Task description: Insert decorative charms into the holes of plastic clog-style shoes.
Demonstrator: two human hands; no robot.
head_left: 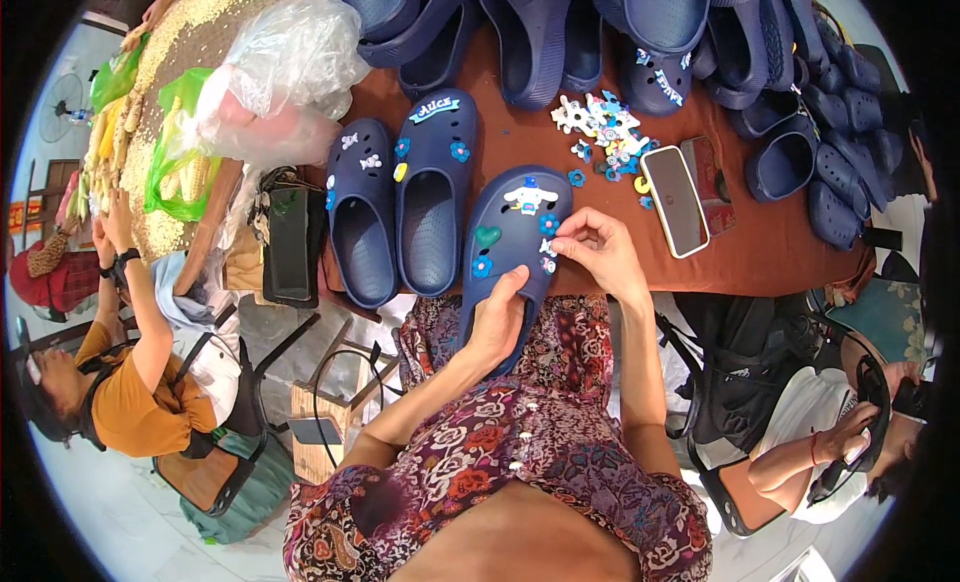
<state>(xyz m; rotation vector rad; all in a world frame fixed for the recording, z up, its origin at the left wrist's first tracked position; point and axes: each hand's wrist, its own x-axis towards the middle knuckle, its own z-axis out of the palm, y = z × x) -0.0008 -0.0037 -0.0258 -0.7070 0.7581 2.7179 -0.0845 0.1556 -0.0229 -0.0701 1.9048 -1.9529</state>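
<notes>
A navy clog (512, 244) is tilted upright at the table's near edge, toe away from me. My left hand (497, 320) is wrapped round its open heel end, thumb over the edge of the upper. The toe bears a white character charm (530, 196), a green heart charm (487, 236) and blue flower charms. At the clog's right side, my right hand (605, 252) pinches a small white charm (547, 247) with thumb and forefinger. Whether that charm is seated in a hole is hidden by the fingertips. Left of it lies a pair of navy clogs (362, 202) decorated with charms.
Loose charms (605, 127) are heaped beyond my right hand, beside a phone (675, 202). Many navy clogs (535, 42) line the brown-covered table's (610, 274) far and right sides. Clear plastic bags (285, 72) stand at left. People sit on both sides of me.
</notes>
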